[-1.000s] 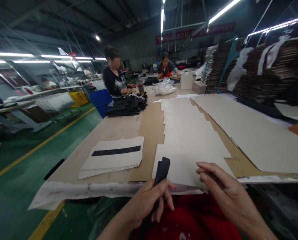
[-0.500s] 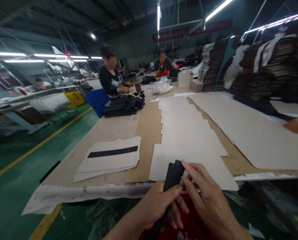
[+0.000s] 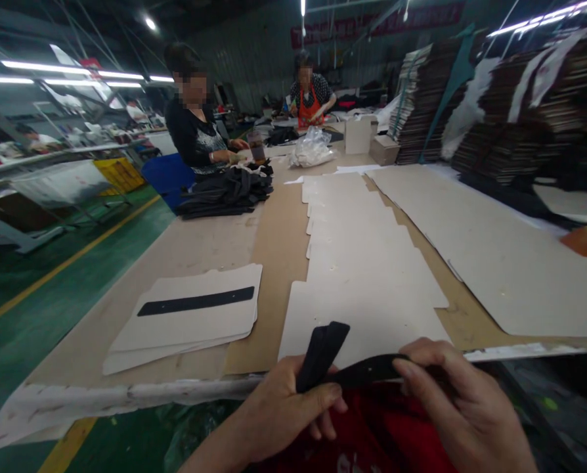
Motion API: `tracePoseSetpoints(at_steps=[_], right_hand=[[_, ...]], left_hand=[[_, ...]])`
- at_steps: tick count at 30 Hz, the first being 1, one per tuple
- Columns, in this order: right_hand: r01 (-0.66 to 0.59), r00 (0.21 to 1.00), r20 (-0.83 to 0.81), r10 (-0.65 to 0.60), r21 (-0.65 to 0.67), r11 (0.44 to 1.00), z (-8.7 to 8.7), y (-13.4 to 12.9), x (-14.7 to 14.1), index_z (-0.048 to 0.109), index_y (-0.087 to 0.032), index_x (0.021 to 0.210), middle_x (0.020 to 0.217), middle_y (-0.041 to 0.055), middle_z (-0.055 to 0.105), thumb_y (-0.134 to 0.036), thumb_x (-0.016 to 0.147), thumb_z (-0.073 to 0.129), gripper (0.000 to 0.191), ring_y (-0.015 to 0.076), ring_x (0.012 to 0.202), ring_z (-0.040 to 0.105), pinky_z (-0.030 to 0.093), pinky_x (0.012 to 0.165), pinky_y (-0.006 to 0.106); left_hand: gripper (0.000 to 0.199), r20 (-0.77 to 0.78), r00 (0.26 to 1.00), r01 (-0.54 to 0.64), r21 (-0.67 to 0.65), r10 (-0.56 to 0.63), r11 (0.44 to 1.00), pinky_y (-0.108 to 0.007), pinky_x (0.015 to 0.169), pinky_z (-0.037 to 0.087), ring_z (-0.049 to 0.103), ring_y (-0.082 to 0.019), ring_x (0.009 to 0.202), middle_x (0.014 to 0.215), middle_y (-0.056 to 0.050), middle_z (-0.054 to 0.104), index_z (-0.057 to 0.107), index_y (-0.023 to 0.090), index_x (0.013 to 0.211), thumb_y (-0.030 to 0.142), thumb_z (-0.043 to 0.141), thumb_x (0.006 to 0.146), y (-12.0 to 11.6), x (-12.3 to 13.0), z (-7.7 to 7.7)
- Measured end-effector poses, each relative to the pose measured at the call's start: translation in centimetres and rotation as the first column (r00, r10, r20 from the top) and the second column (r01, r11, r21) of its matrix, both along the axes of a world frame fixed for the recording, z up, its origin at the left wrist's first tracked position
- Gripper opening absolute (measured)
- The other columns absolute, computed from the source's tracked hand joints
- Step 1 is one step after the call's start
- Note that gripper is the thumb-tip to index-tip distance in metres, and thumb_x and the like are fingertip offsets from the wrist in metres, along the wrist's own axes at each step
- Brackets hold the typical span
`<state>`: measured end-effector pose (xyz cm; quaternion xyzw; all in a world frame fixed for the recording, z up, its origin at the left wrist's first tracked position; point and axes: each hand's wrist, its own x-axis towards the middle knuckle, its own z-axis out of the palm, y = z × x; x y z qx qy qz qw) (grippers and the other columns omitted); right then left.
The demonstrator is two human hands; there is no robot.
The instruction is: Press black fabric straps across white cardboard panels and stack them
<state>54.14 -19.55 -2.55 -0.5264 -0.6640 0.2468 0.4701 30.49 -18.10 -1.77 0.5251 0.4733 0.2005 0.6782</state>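
Note:
My left hand is wrapped round a bundle of black strips at the table's front edge. Between thumb and fingers, my right hand pinches the end of one black strip, which bends across from the bundle. Beyond my hands lie overlapping pale boards in a long row. To the left, a small pile of pale boards has a black strip with small holes lying across its top.
Black fabric pieces are heaped at the table's far left, beside a seated person. Another person in a red apron is farther back. Large pale boards and tall stacks are on the right.
My right hand has moved right and drawn one strip's end away from the bundle. The view has shifted, and the person in the apron has brought their arms in.

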Motion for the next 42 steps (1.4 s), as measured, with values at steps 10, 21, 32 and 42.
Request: tracePoseSetpoints(at_steps=[10,21,32,42], right_hand=[[0.259,0.959,0.151,-0.241,-0.112,0.959,-2.5,0.6,6.3,0.076,-0.025,0.087,0.084,0.0015,0.076,-0.051,0.082,0.066,0.028,0.0179,0.074,0.072,0.058,0.065,0.023],[0.273,0.943,0.210,-0.257,-0.051,0.961,-2.7,2.5,6.8,0.075,-0.025,0.091,0.084,0.0001,0.075,-0.036,0.088,0.061,0.018,0.0146,0.072,0.069,0.052,0.058,0.021],[0.302,0.910,0.276,-0.308,0.066,0.951,-4.1,3.7,6.6,0.072,-0.023,0.088,0.080,-0.0004,0.073,-0.028,0.087,0.061,0.013,0.0133,0.071,0.069,0.050,0.060,0.021],[0.301,0.878,0.346,-0.331,0.138,0.943,-5.0,4.1,6.4,0.070,-0.021,0.089,0.081,-0.0002,0.070,-0.024,0.089,0.059,0.012,0.0128,0.073,0.068,0.050,0.066,0.024]], left_hand=[[0.036,-0.454,0.880,-0.007,0.284,0.141,0.959,-0.025,0.062,0.047,0.064,-0.018,0.069,0.072,0.000,0.069,0.067,0.018,0.093,0.053,0.062,0.085,2.4,-4.9,1.6],[0.036,-0.554,0.783,-0.107,0.327,0.282,0.939,-0.030,0.067,0.048,0.066,-0.022,0.069,0.068,0.001,0.070,0.062,0.021,0.096,0.054,0.060,0.081,5.1,-3.6,1.4],[0.031,-0.693,0.626,-0.065,0.411,0.358,0.909,-0.032,0.068,0.045,0.066,-0.023,0.069,0.066,0.002,0.067,0.064,0.023,0.094,0.050,0.059,0.080,7.3,-2.9,0.1],[0.031,-0.699,0.607,-0.049,0.440,0.377,0.896,-0.034,0.074,0.046,0.066,-0.027,0.082,0.079,-0.002,0.070,0.067,0.024,0.089,0.051,0.056,0.078,7.7,-2.6,-0.3]])
